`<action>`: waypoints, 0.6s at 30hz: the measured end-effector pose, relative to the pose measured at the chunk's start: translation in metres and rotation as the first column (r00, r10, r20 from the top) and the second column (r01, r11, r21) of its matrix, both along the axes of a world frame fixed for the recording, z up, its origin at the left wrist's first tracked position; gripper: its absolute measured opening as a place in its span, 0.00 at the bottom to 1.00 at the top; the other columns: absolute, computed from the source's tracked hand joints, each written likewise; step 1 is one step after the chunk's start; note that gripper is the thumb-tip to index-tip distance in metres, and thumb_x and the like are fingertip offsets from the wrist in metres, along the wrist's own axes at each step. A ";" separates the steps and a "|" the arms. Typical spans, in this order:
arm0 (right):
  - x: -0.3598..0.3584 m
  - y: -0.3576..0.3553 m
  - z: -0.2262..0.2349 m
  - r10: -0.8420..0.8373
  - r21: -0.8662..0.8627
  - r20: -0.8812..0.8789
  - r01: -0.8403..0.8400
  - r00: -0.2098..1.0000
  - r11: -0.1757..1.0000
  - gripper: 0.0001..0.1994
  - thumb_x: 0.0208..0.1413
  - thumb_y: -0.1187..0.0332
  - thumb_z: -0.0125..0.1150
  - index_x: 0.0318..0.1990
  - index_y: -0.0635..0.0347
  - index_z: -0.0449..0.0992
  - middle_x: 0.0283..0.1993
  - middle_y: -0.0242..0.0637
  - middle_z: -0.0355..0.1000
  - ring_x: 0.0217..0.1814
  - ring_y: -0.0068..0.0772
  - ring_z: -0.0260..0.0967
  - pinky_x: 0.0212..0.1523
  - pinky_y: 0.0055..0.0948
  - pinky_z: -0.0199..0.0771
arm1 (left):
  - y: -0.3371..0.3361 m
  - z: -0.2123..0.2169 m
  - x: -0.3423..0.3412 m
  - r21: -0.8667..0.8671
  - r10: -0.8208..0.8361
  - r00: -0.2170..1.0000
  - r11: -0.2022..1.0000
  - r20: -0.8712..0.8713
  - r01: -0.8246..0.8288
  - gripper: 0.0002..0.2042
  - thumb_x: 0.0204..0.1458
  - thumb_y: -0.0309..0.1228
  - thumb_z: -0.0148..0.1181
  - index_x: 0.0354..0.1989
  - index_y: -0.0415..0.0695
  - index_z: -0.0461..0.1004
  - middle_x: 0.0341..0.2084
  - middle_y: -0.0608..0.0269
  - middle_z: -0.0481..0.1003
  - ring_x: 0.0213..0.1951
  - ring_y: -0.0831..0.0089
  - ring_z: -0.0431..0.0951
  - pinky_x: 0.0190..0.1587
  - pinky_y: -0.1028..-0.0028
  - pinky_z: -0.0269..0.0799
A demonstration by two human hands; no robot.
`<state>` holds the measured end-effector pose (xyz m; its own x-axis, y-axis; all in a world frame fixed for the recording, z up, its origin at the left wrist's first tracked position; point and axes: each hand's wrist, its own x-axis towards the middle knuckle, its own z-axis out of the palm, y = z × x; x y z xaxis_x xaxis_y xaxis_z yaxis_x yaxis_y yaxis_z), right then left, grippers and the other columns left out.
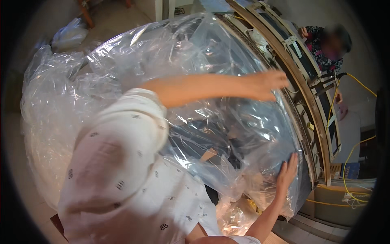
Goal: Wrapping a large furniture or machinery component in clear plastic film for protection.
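Your right hand sits nearest you, at the lower right edge of the clear plastic sheet. Its fingers are spread flat and released, palm pressed on the film; it grasps nothing.

The plastic sheet covers a large dark object, which shows only dimly through the film; what it is cannot be told. The sheet billows up and left of both hands, crumpled in loose folds toward the far left. Its long axis runs from lower right to upper left, following the curved wooden frame along its right side.

Your left hand reaches farther out, across the top of the sheet, with the forearm lying nearly level over the film. Its fingers are extended and open, resting on the plastic just beside the wooden frame. It holds nothing closed.

Both hands lie along the sheet's right edge; the bulk of the sheet lies to their left.

Beyond the frame, 1 other person stands at the far right, near yellow cables.
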<state>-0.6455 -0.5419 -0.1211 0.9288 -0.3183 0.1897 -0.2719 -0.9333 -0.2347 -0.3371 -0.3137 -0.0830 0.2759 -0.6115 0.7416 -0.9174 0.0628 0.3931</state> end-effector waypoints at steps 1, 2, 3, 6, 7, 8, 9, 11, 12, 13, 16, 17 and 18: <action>-0.021 -0.019 -0.005 -0.090 -0.005 -0.009 0.090 0.996 0.996 0.23 0.60 0.61 0.36 0.62 0.58 0.53 0.66 0.42 0.47 0.68 0.43 0.42 0.63 0.37 0.40 | 0.036 0.007 0.011 -0.010 0.045 0.996 0.999 0.072 -0.044 0.20 0.42 0.30 0.60 0.47 0.45 0.69 0.50 0.57 0.64 0.54 0.63 0.63 0.55 0.68 0.61; -0.035 -0.034 -0.006 -0.172 -0.004 -0.019 0.172 0.985 0.985 0.24 0.61 0.59 0.34 0.62 0.57 0.52 0.67 0.43 0.45 0.70 0.43 0.37 0.64 0.39 0.35 | 0.078 0.017 0.018 -0.016 0.191 0.975 0.982 0.114 -0.190 0.19 0.43 0.30 0.60 0.46 0.45 0.70 0.49 0.58 0.66 0.53 0.63 0.64 0.54 0.68 0.61; -0.038 -0.039 -0.003 -0.171 0.001 -0.027 0.171 0.985 0.985 0.24 0.61 0.59 0.34 0.62 0.57 0.52 0.67 0.43 0.45 0.70 0.43 0.37 0.64 0.39 0.35 | 0.123 0.012 0.050 -0.027 0.282 0.941 0.959 0.187 -0.282 0.18 0.44 0.31 0.59 0.47 0.46 0.70 0.47 0.59 0.67 0.51 0.63 0.65 0.54 0.69 0.61; -0.045 -0.066 -0.005 -0.196 -0.045 0.010 0.196 0.981 0.980 0.25 0.61 0.57 0.37 0.62 0.58 0.52 0.66 0.43 0.46 0.69 0.42 0.40 0.64 0.38 0.38 | 0.244 -0.004 0.104 0.180 0.658 0.742 0.751 -0.129 -0.635 0.25 0.43 0.44 0.61 0.47 0.40 0.69 0.47 0.53 0.67 0.50 0.60 0.67 0.51 0.68 0.62; -0.045 -0.086 -0.011 -0.218 -0.046 0.010 0.218 0.976 0.975 0.25 0.60 0.56 0.38 0.62 0.58 0.53 0.66 0.43 0.46 0.68 0.43 0.41 0.64 0.38 0.39 | 0.273 -0.012 0.111 0.354 0.769 0.605 0.635 -0.206 -0.687 0.31 0.40 0.50 0.61 0.47 0.38 0.68 0.49 0.50 0.67 0.52 0.60 0.66 0.53 0.69 0.60; -0.040 -0.114 -0.012 -0.262 -0.088 -0.039 0.258 0.964 0.962 0.25 0.60 0.56 0.39 0.61 0.59 0.54 0.66 0.44 0.47 0.68 0.43 0.42 0.64 0.37 0.41 | 0.311 -0.055 0.130 0.463 0.815 0.552 0.564 -0.178 -0.684 0.32 0.41 0.52 0.59 0.49 0.40 0.67 0.49 0.52 0.66 0.52 0.62 0.65 0.54 0.68 0.59; -0.031 -0.130 -0.013 -0.310 -0.131 -0.091 0.297 0.946 0.946 0.25 0.60 0.56 0.40 0.61 0.59 0.56 0.65 0.45 0.48 0.67 0.44 0.43 0.63 0.37 0.43 | 0.341 -0.104 0.145 0.568 0.853 0.503 0.485 -0.139 -0.665 0.33 0.43 0.54 0.57 0.51 0.41 0.65 0.50 0.55 0.65 0.52 0.64 0.65 0.54 0.67 0.59; 0.029 -0.058 0.020 -0.446 -0.519 -0.018 0.373 0.895 0.769 0.17 0.57 0.61 0.45 0.49 0.60 0.69 0.57 0.47 0.60 0.59 0.48 0.56 0.58 0.36 0.54 | 0.358 -0.127 0.123 0.708 0.653 0.421 0.706 -0.630 -0.036 0.28 0.46 0.51 0.56 0.50 0.41 0.67 0.43 0.58 0.70 0.46 0.70 0.69 0.49 0.71 0.63; 0.053 -0.026 0.040 -0.061 -0.524 0.317 0.228 0.947 0.821 0.12 0.57 0.65 0.46 0.43 0.60 0.72 0.53 0.46 0.64 0.54 0.47 0.60 0.53 0.36 0.59 | 0.362 -0.132 0.110 0.600 0.585 0.422 0.792 -0.693 -0.112 0.25 0.48 0.48 0.55 0.48 0.41 0.68 0.37 0.61 0.71 0.39 0.72 0.71 0.43 0.72 0.66; 0.086 0.036 0.065 0.025 -0.359 0.447 0.153 0.894 0.921 0.10 0.57 0.69 0.46 0.41 0.61 0.73 0.49 0.44 0.66 0.52 0.46 0.62 0.50 0.35 0.61 | 0.367 -0.135 0.097 0.481 0.515 0.421 0.855 -0.746 -0.195 0.22 0.50 0.45 0.55 0.47 0.41 0.69 0.31 0.64 0.72 0.33 0.74 0.72 0.38 0.74 0.68; 0.128 0.184 0.082 0.220 0.402 0.407 -0.390 0.887 0.829 0.07 0.51 0.73 0.52 0.37 0.61 0.72 0.38 0.38 0.69 0.36 0.28 0.68 0.38 0.28 0.68 | 0.387 -0.091 0.070 0.409 0.539 0.354 0.830 -0.764 -0.379 0.17 0.54 0.40 0.50 0.48 0.44 0.69 0.24 0.71 0.68 0.26 0.82 0.69 0.26 0.81 0.65; 0.124 0.230 0.078 0.234 0.763 0.155 -0.267 0.960 0.589 0.11 0.48 0.69 0.57 0.41 0.58 0.72 0.36 0.36 0.70 0.31 0.25 0.69 0.32 0.26 0.69 | 0.388 -0.071 0.064 0.406 0.532 0.366 0.836 -0.763 -0.370 0.17 0.54 0.40 0.50 0.48 0.44 0.69 0.24 0.71 0.68 0.26 0.82 0.69 0.26 0.81 0.65; 0.126 0.268 0.077 0.464 0.680 0.137 -0.423 0.875 0.599 0.17 0.44 0.64 0.62 0.43 0.55 0.72 0.35 0.36 0.72 0.30 0.29 0.70 0.31 0.28 0.69 | 0.385 -0.049 0.059 0.423 0.550 0.399 0.829 -0.734 -0.365 0.17 0.55 0.40 0.48 0.49 0.45 0.69 0.22 0.72 0.66 0.24 0.84 0.67 0.23 0.82 0.62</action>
